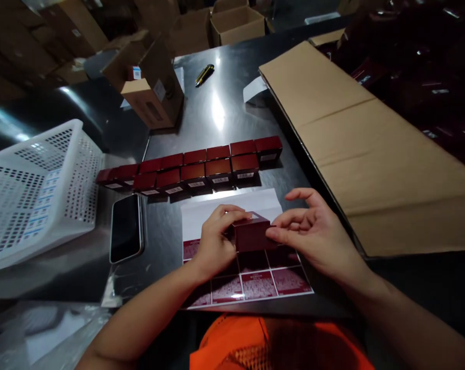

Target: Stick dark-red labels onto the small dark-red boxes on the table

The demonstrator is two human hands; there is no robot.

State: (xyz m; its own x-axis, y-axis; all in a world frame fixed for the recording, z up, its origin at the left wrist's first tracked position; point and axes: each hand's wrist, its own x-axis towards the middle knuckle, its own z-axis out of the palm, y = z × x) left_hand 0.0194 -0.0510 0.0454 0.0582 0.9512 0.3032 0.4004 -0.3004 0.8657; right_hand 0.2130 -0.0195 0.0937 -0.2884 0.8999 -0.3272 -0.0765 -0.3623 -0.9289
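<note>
My left hand (219, 234) is wrapped round a small dark red box (251, 235), with its fingers over the top. At the box's right edge, my right hand (307, 226) has thumb and fingers pinched together, touching the box. Whatever thin piece may lie in that pinch is too small to make out. Below both hands lies a sheet of dark red printed labels (257, 285), its upper part bare white backing. Beyond it stand two uneven rows of similar dark red boxes (194, 174), several with white barcode stickers on the near side.
A phone (125, 228) lies left of the label sheet, beside a white perforated basket (74, 174). An open carton (151, 97) and a yellow-black cutter (204, 75) are farther back. At right, a large carton's flap (371, 154) borders the metal table (201, 115); dark red glossy packages (421, 77) lie behind.
</note>
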